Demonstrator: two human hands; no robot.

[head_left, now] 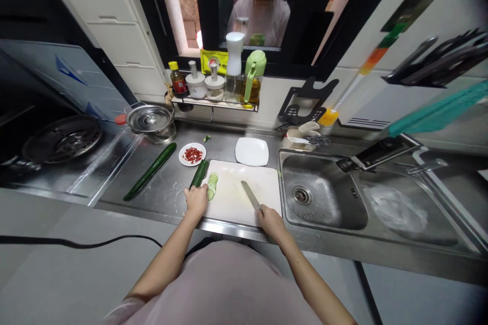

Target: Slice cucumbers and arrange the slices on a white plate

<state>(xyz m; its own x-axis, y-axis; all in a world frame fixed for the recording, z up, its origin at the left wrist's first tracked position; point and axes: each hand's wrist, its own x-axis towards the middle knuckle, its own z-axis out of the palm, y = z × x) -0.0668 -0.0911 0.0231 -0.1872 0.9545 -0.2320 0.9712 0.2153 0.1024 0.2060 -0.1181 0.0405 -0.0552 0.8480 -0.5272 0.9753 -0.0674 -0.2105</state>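
Note:
My left hand (196,200) is closed over the near end of a cut cucumber (199,174) at the left edge of the white cutting board (232,208). Beside its fingertips, a row of overlapping cucumber slices (212,186) lies on the board. In my right hand (271,221) is the handle of a kitchen knife (249,195). Its blade points up and left over the right part of the board, apart from the slices. A whole cucumber (150,171) rests on the steel counter further left.
A plate of chopped red pieces (192,154) and a white square plate (251,151) stand behind the board. The sink (320,198) adjoins its right side. A lidded steel pot (152,122) and a pan (63,137) are at left. Bottles line the shelf (217,103).

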